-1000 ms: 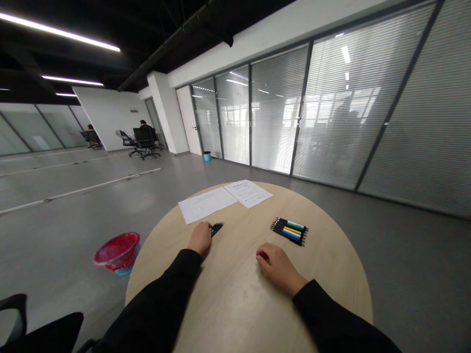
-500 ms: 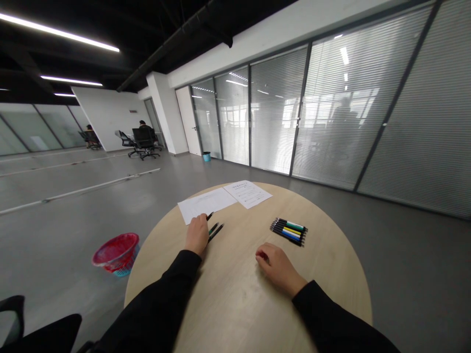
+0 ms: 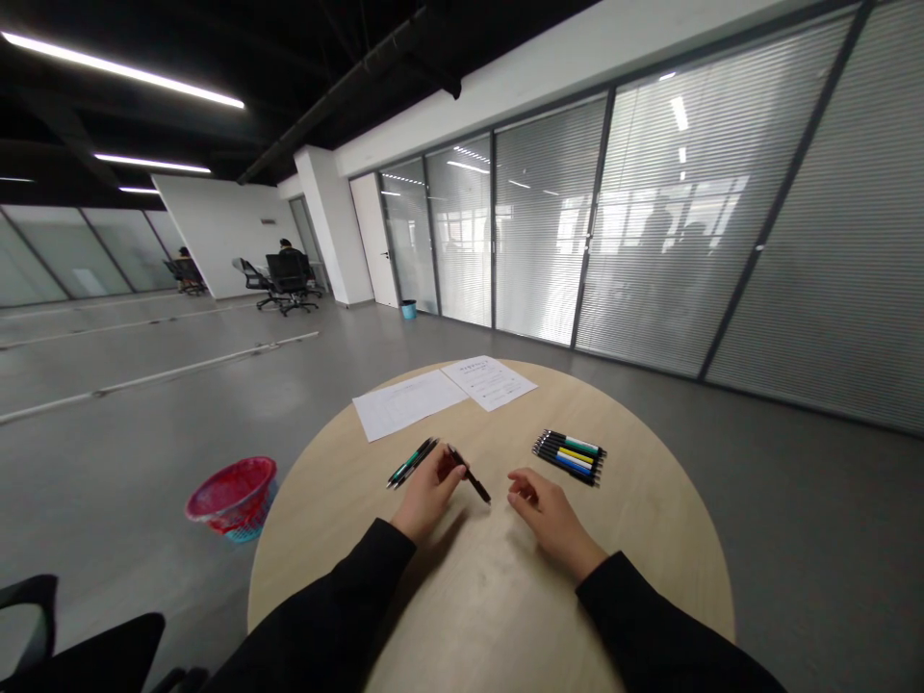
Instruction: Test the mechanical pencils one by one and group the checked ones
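Observation:
Above the round wooden table (image 3: 476, 616), my left hand (image 3: 431, 493) pinches a black pen (image 3: 474, 481), which slants down to the right toward my other hand. Just left of that hand, two dark pens (image 3: 411, 464), one with a green part, lie side by side on the tabletop. My right hand (image 3: 550, 520) is held a short way right of the pinched pen, its fingers loosely curled and apart, with nothing in them. Beyond it lies a row of several pens (image 3: 570, 457) with green, yellow, white and blue parts.
Two printed paper sheets (image 3: 408, 404) lie at the table's far edge. On the floor to the left stands a red and blue basket (image 3: 235, 496). A black chair (image 3: 101, 654) is at the lower left. Seated people and office chairs (image 3: 289, 279) are far back.
My left hand has lifted the black pen from beside the other two and carried it rightward, toward the table's middle. My right hand has stayed nearly in place, its fingers opening a little.

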`<state>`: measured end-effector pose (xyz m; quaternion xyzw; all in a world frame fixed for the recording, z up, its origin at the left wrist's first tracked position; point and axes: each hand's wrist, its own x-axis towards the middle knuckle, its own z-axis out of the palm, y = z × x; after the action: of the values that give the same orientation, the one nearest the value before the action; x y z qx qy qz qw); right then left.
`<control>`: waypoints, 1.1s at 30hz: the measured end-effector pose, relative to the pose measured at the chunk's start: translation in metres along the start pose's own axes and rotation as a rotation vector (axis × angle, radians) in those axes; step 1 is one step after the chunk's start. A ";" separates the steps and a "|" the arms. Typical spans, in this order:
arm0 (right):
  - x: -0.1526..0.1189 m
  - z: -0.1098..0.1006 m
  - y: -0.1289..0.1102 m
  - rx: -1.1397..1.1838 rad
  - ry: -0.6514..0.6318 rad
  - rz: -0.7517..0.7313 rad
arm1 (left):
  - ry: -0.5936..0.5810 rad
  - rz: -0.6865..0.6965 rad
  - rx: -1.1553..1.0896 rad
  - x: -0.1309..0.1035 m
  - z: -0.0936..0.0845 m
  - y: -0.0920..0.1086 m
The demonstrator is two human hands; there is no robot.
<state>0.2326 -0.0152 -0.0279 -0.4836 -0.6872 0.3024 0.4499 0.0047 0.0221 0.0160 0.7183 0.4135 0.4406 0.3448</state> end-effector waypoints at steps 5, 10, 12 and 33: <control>0.002 0.002 0.007 0.092 0.000 0.026 | 0.013 -0.104 -0.270 -0.003 0.009 -0.004; 0.006 0.001 0.016 0.178 0.053 0.044 | 0.131 -0.163 -0.467 -0.013 0.016 0.001; 0.006 0.001 0.017 0.218 0.052 0.048 | 0.136 -0.180 -0.536 -0.016 0.019 0.003; 0.011 -0.011 0.022 0.394 0.205 0.130 | 0.159 -0.268 -0.465 -0.017 0.017 -0.007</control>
<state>0.2496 0.0020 -0.0384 -0.4582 -0.5329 0.4082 0.5826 0.0141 0.0074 -0.0022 0.5219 0.4186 0.5290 0.5220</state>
